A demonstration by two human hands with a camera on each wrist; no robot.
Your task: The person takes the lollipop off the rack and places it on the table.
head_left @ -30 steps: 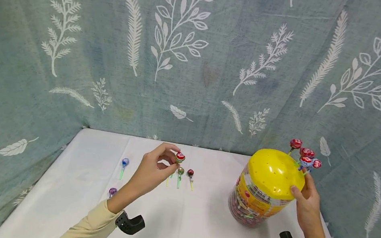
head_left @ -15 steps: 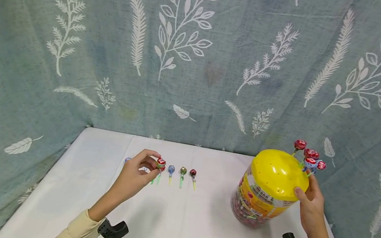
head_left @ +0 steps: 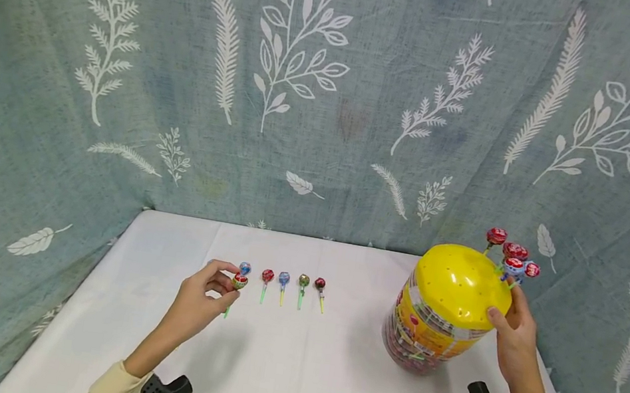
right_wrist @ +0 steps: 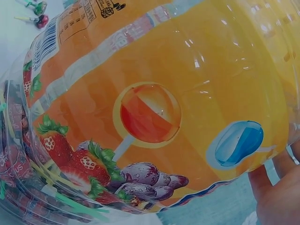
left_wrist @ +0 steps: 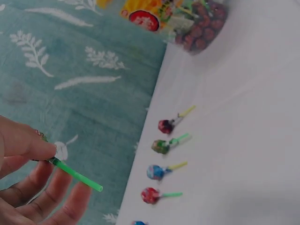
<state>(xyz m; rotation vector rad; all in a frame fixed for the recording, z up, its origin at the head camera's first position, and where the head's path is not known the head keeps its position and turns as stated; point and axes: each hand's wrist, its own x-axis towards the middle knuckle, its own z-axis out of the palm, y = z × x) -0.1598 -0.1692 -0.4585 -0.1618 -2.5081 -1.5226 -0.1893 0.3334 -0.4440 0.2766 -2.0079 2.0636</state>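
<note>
My left hand point(head_left: 198, 299) pinches a red-and-green wrapped lollipop point(head_left: 240, 281) above the table; its green stick point(left_wrist: 79, 176) points out past the fingers in the left wrist view. Close behind it is a blue lollipop point(head_left: 245, 268). To the right a row lies on the cloth: red point(head_left: 267, 276), blue point(head_left: 284, 278), green point(head_left: 304, 280) and dark red point(head_left: 320, 284). My right hand point(head_left: 517, 346) grips the yellow lid point(head_left: 454, 284) of a large tilted jar point(head_left: 422, 336). Several lollipops point(head_left: 515, 251) stick up at the lid's right edge, by the fingers.
A white cloth point(head_left: 291, 368) covers the table. Behind it and at both sides hangs a green curtain point(head_left: 338, 119) with white leaf patterns. Wrapped lollipops point(right_wrist: 18, 173) fill the jar's lower part in the right wrist view.
My left hand has moved left and a little down with the lollipop, uncovering the red and blue ones in the row. The right hand keeps its grip on the jar, which stays tilted.
</note>
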